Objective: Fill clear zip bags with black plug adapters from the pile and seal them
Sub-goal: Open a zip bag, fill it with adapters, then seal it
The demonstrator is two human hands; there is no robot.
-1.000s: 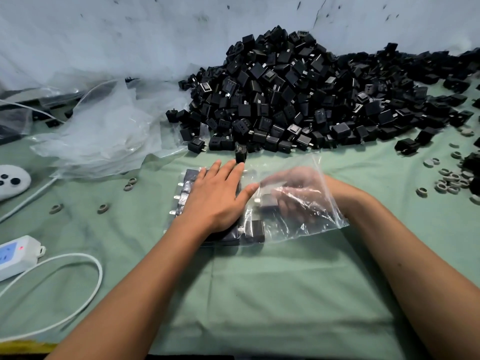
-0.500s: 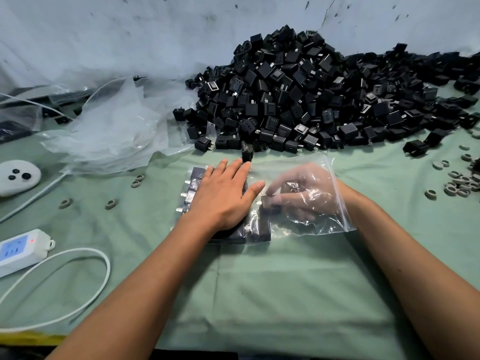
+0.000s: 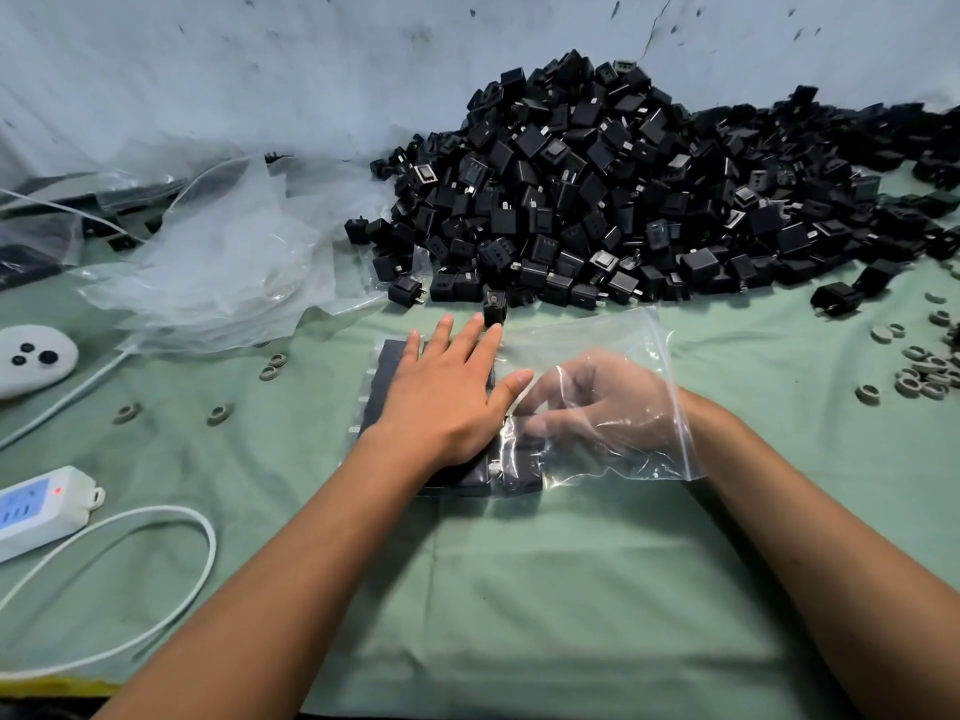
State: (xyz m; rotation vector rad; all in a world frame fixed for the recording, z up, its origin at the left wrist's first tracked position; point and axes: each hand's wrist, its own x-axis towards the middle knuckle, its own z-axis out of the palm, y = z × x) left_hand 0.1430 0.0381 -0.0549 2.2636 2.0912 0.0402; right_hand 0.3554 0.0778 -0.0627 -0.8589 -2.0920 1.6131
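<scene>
Right hand (image 3: 597, 407) has released its adapter (image 3: 524, 459) inside the zip bag (image 3: 623, 345).

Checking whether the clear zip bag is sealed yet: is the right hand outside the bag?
No, the right hand reaches inside the clear zip bag through its open mouth, showing through the plastic.

Left hand (image 3: 441, 402) flat on adapters (image 3: 514, 462) in zip bag (image 3: 613, 335), right hand (image 3: 597, 402) inside bag, perhaps touching one, pile (image 3: 623, 200) behind both hands, loose bags (image 3: 218, 262) behind-left
</scene>
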